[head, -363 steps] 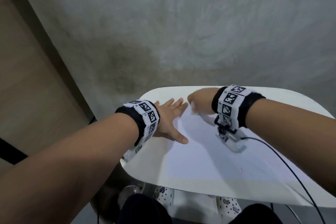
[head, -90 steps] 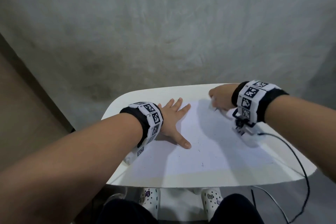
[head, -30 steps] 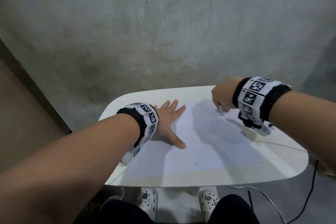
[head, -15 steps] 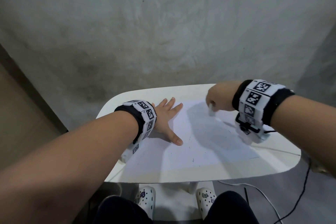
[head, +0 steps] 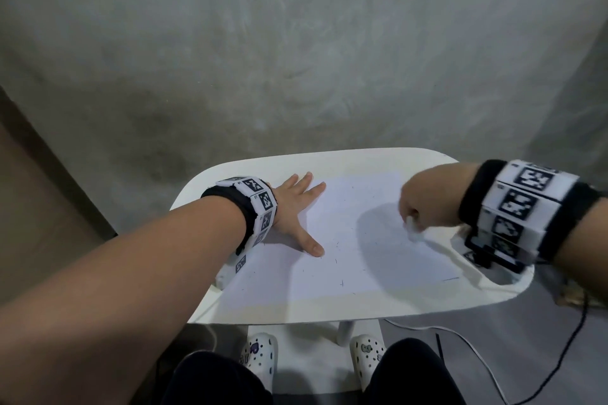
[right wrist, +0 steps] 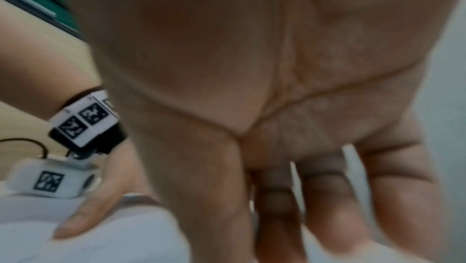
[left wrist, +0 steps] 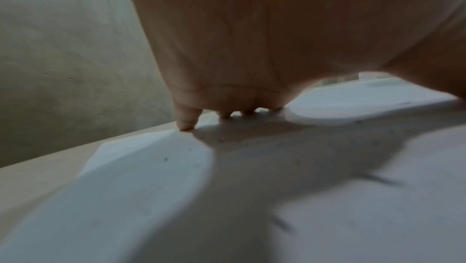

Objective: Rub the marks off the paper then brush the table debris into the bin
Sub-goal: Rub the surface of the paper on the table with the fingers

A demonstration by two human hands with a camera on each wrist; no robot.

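The thin white sheet of paper [head: 355, 240] lies flat on the white rounded tabletop [head: 362, 161]; light and slippery, it needs pinning. The left hand [head: 292, 207] presses its left part, fingers spread. The right hand [head: 424, 204] has its grip curled around a small white eraser [head: 411, 229].

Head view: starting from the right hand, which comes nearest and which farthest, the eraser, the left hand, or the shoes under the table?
1. Eraser: white, gripped in the right hand itself, over the paper's right part.
2. Left hand: flat on the paper's left edge, across the sheet.
3. Shoes: on the floor under the table's near edge, farthest.
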